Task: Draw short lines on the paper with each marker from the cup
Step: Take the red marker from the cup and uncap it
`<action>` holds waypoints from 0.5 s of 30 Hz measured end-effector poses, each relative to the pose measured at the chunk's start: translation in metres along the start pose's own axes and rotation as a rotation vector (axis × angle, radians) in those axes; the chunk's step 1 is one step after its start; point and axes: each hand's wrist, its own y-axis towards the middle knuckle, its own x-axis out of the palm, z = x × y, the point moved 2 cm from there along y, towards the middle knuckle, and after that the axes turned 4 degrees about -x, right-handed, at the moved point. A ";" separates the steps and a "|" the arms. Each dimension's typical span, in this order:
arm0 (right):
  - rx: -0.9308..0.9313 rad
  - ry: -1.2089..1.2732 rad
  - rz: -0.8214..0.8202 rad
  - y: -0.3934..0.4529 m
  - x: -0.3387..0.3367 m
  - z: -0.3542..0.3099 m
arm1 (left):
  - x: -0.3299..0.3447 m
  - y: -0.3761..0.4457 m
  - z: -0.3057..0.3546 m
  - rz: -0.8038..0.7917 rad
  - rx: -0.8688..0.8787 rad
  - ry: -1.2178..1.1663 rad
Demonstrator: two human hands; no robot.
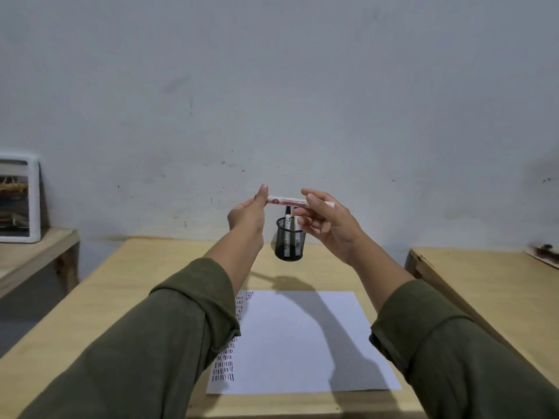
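Observation:
I hold a white marker [287, 202] level in the air above the black mesh cup [289, 241]. My left hand [248, 213] pinches its left end, and my right hand [328, 222] grips its right part. Two more markers stand in the cup, at the far middle of the wooden table [127, 294]. The white paper [302, 337] lies nearer to me, with columns of short red and dark lines down its left side, partly hidden by my left sleeve.
A second wooden table [484, 285] stands to the right with a gap between. A low wooden bench [33, 255] on the left carries a white-framed object [19, 198]. A grey wall rises behind.

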 end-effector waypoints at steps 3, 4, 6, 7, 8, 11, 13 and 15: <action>-0.037 0.082 0.030 0.000 0.011 0.005 | 0.004 -0.011 -0.002 -0.130 0.025 0.038; -0.043 0.086 0.036 0.000 0.015 0.007 | 0.006 -0.014 -0.001 -0.178 0.033 0.039; -0.051 0.110 0.044 0.003 0.022 0.009 | 0.006 -0.020 0.000 -0.259 0.049 0.036; -0.053 0.140 0.051 0.004 0.024 0.010 | 0.005 -0.021 0.001 -0.294 0.057 0.027; -0.053 0.180 0.061 0.005 0.025 0.011 | 0.004 -0.021 0.002 -0.329 0.066 0.007; -0.039 0.281 0.088 0.008 0.029 0.011 | 0.001 -0.015 0.004 -0.448 0.087 -0.106; -0.028 0.328 0.096 0.009 0.033 0.013 | 0.000 -0.012 0.004 -0.499 0.091 -0.166; -0.021 0.362 0.099 0.011 0.036 0.015 | 0.000 -0.010 0.005 -0.512 0.100 -0.194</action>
